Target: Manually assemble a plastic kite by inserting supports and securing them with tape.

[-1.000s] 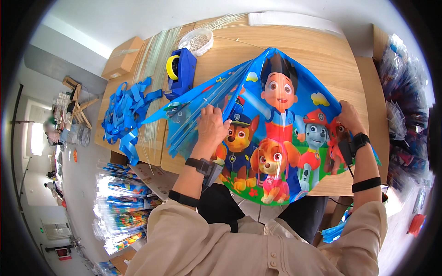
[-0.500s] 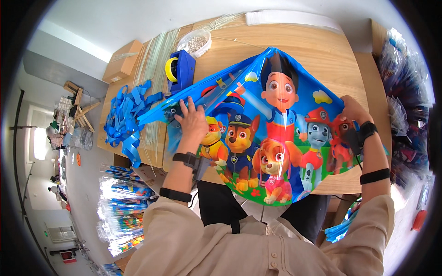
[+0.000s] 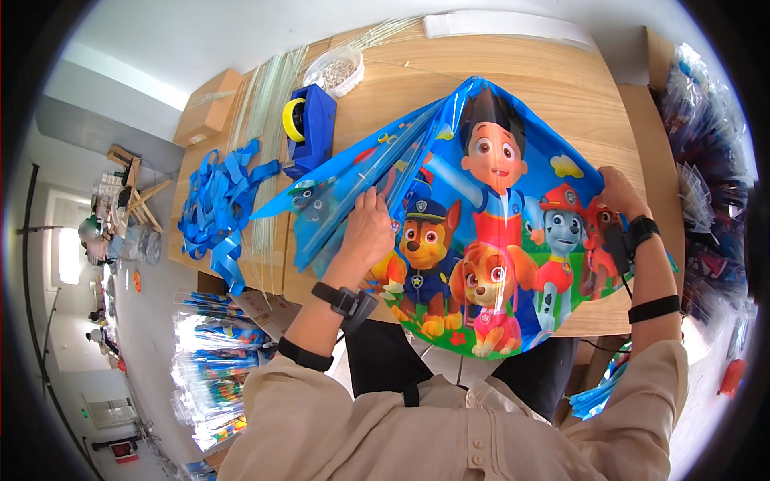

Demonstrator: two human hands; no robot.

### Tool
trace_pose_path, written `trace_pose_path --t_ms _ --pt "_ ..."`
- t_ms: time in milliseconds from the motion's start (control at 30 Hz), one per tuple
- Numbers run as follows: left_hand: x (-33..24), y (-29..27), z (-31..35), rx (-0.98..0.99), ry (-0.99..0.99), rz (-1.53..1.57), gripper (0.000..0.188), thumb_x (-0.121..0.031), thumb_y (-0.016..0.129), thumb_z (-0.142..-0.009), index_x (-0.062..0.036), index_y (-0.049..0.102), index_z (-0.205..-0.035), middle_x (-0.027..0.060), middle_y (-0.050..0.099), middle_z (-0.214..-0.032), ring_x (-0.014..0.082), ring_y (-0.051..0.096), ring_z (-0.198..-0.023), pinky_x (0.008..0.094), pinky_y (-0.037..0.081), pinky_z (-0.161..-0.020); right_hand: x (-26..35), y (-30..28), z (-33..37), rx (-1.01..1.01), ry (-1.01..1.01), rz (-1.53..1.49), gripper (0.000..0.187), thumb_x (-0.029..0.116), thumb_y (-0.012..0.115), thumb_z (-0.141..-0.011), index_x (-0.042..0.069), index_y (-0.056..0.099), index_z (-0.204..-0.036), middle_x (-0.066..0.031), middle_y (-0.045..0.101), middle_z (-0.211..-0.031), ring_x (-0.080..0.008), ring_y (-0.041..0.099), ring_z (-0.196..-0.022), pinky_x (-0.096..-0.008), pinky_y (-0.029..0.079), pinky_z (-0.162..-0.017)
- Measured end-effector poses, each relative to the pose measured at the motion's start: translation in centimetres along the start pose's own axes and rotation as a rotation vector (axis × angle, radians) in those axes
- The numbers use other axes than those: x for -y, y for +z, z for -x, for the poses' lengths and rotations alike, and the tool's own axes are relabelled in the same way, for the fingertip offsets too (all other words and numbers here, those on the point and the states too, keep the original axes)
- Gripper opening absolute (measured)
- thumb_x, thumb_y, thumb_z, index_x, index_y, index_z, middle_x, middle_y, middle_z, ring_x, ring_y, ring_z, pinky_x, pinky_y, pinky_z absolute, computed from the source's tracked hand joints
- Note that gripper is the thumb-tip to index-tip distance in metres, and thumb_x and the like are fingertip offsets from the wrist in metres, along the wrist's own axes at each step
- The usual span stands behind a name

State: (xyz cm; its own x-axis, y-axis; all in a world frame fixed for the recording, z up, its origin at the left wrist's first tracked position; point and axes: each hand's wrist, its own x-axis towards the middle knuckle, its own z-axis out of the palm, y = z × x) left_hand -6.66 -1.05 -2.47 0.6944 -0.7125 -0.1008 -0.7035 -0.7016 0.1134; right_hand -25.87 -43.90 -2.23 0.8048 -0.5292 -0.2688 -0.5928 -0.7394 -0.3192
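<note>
A blue plastic kite (image 3: pixel 496 212) printed with a cartoon child and several cartoon dogs lies spread over the table's near edge, its point toward the far side. Its left wing is folded and creased into narrow glossy layers. On that fold my left hand (image 3: pixel 368 232) presses with its fingers drawn together, gathering the film. My right hand (image 3: pixel 624 195) grips the kite's right edge; some of its fingertips are hidden. Straps with small dark devices sit on both wrists.
Left on the wooden table (image 3: pixel 561 68) are a heap of blue ribbon (image 3: pixel 216 200), a blue tape dispenser (image 3: pixel 314 132), thin pale rods (image 3: pixel 269 104), a white bowl (image 3: pixel 335 74) of small pieces and a cardboard box (image 3: pixel 210 108). Packaged kites (image 3: pixel 212 361) hang below left; more bagged goods (image 3: pixel 706 160) stand right.
My left hand has slid right from the left wing onto the fold, and its spread fingers have come together. The left wing has more creases. My right hand stays on the right edge.
</note>
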Motion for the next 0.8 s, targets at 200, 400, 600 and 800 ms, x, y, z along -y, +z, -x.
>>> trace_pose_path --t_ms 200,400,600,800 --pt "0.3 2.0 -0.4 -0.068 -0.011 -0.026 0.061 -0.013 0.057 -0.081 0.0146 0.034 -0.13 0.0314 0.031 -0.139 0.0438 0.031 -0.13 0.0473 0.03 -0.107 0.0 0.0 -0.1 0.017 0.008 0.029 0.045 -0.001 0.074 -0.054 -0.002 0.062 -0.098 -0.0235 0.061 -0.101 -0.0402 0.058 -0.098 -0.0426 0.047 -0.083" --pt "1.6 1.0 -3.3 -0.072 -0.366 -0.006 0.069 -0.032 0.061 -0.085 -0.0022 0.031 -0.139 0.0297 0.02 -0.145 0.0448 0.017 -0.136 0.0636 0.023 -0.102 -0.2 0.2 -0.1 -0.009 -0.007 0.028 0.046 -0.002 0.074 -0.053 -0.002 0.062 -0.098 -0.0226 0.062 -0.098 -0.0401 0.058 -0.098 -0.0425 0.048 -0.082" --pt "3.3 0.3 -4.6 -0.243 -0.194 -0.271 0.048 -0.018 0.058 -0.084 0.0002 0.045 -0.126 0.0237 0.044 -0.127 0.0376 0.041 -0.12 0.0507 0.038 -0.092 0.0 0.2 0.2 -0.046 -0.047 0.088 0.038 -0.001 0.069 -0.057 0.002 0.063 -0.095 -0.0224 0.064 -0.095 -0.0394 0.06 -0.095 -0.0446 0.049 -0.08" --pt "3.8 -0.4 -6.5 -0.376 0.032 -0.359 0.016 -0.001 0.06 -0.073 -0.002 0.057 -0.089 0.014 0.058 -0.09 0.0312 0.057 -0.089 0.0393 0.048 -0.074 0.2 -0.1 1.1 -0.088 -0.033 0.05 0.031 -0.001 0.065 -0.062 0.0 0.063 -0.092 -0.0226 0.064 -0.091 -0.0391 0.061 -0.092 -0.0456 0.048 -0.077"
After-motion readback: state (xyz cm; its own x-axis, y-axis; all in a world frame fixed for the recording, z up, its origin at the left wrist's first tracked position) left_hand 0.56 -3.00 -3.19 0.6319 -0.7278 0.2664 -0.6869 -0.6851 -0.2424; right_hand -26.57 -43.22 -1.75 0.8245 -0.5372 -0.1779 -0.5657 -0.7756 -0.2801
